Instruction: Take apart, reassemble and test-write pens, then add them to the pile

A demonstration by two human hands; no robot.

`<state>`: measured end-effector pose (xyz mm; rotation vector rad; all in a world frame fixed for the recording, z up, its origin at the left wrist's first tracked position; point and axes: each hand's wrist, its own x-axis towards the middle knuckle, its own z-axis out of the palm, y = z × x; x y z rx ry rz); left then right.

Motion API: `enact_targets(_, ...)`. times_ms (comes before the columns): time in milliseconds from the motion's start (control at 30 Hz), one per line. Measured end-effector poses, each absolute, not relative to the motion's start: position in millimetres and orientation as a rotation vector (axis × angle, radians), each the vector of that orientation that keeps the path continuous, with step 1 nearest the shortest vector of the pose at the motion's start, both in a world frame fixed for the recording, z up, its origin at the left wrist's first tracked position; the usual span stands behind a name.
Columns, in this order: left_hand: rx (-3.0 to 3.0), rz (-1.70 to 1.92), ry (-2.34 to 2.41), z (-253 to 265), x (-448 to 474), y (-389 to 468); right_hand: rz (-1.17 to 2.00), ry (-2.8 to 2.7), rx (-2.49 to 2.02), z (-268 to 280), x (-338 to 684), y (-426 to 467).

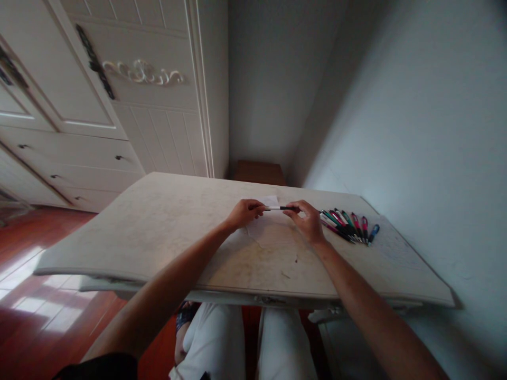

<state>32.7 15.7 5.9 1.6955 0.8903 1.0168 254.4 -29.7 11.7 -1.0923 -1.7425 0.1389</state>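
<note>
Between both hands a slim pen (277,208), white toward the left and black toward the right, is held level above the desk. The fingers of my left hand (246,212) pinch its left end. My right hand (307,217) grips the dark end with thumb and fingers. Beneath them lies a sheet of white paper (271,232), partly covered by the hands. Just right of my right hand, a bunch of pens (348,224) in pink, green, black and blue rests on the desktop.
The worn cream desk (158,232) spans the space before me. A white wardrobe (166,137) stands behind it at left, and a pale wall (428,137) runs along the right. Another paper sheet (400,245) lies near the right edge. A small brown wooden piece (259,171) sits behind the desk.
</note>
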Motion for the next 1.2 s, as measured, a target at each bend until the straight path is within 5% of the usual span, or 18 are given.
enact_targets(833,2.024,1.239,0.863,12,26,14,0.257,-1.889,-1.225,12,256,-32)
enact_targets(1200,1.097,1.356,0.651,25,30,11,0.667,-1.723,-1.202,10,249,-34)
